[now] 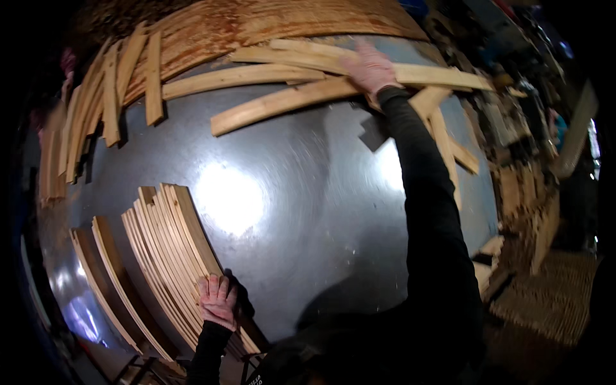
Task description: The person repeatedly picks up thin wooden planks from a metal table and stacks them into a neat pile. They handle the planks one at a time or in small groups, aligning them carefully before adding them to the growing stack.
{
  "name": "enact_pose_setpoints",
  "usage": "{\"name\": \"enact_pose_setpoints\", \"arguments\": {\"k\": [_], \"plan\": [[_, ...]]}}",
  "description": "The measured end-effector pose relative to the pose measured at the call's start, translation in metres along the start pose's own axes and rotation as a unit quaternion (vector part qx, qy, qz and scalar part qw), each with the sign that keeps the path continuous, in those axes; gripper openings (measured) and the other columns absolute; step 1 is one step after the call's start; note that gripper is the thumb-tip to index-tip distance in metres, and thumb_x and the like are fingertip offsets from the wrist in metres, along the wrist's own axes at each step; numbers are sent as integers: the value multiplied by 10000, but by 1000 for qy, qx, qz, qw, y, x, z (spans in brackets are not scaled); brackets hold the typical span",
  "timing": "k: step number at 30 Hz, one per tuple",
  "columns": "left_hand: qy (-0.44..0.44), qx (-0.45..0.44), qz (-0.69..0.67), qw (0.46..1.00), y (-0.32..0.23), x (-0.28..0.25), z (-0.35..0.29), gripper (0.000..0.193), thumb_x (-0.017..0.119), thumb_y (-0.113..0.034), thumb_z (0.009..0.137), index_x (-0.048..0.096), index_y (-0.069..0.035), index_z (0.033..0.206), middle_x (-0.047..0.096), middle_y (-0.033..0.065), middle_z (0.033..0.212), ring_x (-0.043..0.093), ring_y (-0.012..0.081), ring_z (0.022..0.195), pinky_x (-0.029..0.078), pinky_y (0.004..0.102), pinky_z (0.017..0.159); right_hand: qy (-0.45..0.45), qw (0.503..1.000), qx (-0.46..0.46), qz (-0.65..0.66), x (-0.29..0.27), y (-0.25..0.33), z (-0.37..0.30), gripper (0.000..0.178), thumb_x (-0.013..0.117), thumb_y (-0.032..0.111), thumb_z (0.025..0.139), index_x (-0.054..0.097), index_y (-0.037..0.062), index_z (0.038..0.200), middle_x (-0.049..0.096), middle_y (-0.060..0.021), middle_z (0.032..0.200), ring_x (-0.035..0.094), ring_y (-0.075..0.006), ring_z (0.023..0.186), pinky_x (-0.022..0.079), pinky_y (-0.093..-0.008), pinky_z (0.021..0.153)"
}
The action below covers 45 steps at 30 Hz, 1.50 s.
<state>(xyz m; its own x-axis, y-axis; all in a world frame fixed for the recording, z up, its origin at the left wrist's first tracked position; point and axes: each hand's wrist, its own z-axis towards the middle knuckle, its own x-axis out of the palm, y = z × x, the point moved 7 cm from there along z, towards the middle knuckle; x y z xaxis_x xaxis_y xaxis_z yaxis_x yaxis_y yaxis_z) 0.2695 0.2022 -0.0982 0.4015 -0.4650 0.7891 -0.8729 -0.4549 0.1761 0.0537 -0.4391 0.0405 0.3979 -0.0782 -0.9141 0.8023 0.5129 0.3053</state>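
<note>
Across the middle of the frame spreads a shiny metal table (295, 160), whitened by glare in two patches. Along the top lies a wide plywood sheet (289, 19), bounding the far side. At lower left sits a close row of slats (170, 237); light, even pressure should keep its edges flush. Around upper centre and right, loose slats (282, 104) cross and overlap, so sliding one clear before lifting would avoid snagging its neighbours. Another group of pieces (110, 96) fills the upper left, while two separate strips (120, 283) flank the row at lower left. At upper centre, the right hand (371, 69) reaches onto the loose slats; whether it pinches one I cannot tell. Lower centre-left, the left hand (217, 299) lies over the row, fingers slightly spread, thumb unclear.
</note>
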Motion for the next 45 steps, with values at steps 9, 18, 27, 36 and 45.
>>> {"name": "enact_pose_setpoints", "arguments": {"k": [9,18,27,36,45], "plan": [[39,167,844,508,218,119,114,444,654,-48,871,496,50,1275,618,146,1026,623,206,946,513,308,829,245,955,98,-137,99,-118,80,813,419,689,871,511,51,1367,530,-209,1372,483,-386,1285,375,-449,1070],[-158,296,417,845,222,95,287,536,726,-274,848,484,-18,1252,640,143,1076,648,226,896,540,380,720,233,968,-95,-26,64,36,-73,647,528,596,872,648,7,1113,675,-203,1059,639,-357,1017,501,-429,870],[-88,309,600,732,222,69,152,516,713,-122,849,471,-2,1288,638,103,1119,600,183,996,500,320,874,280,945,154,66,-9,20,-240,412,692,349,836,662,22,1086,686,-182,975,669,-302,908,521,-375,846],[29,361,593,719,87,157,58,410,654,-15,819,527,-15,1209,647,95,1013,646,194,853,552,309,773,311,945,-73,-62,19,102,-316,834,699,342,790,317,46,1470,438,-254,1396,454,-417,1263,415,-414,1038],[-123,182,492,842,136,-40,71,603,698,-391,882,528,22,1287,615,124,1157,583,209,990,475,327,867,466,858,-157,151,25,206,-397,821,542,570,876,375,-9,1434,530,-272,1294,538,-404,1183,403,-493,1033]]}}
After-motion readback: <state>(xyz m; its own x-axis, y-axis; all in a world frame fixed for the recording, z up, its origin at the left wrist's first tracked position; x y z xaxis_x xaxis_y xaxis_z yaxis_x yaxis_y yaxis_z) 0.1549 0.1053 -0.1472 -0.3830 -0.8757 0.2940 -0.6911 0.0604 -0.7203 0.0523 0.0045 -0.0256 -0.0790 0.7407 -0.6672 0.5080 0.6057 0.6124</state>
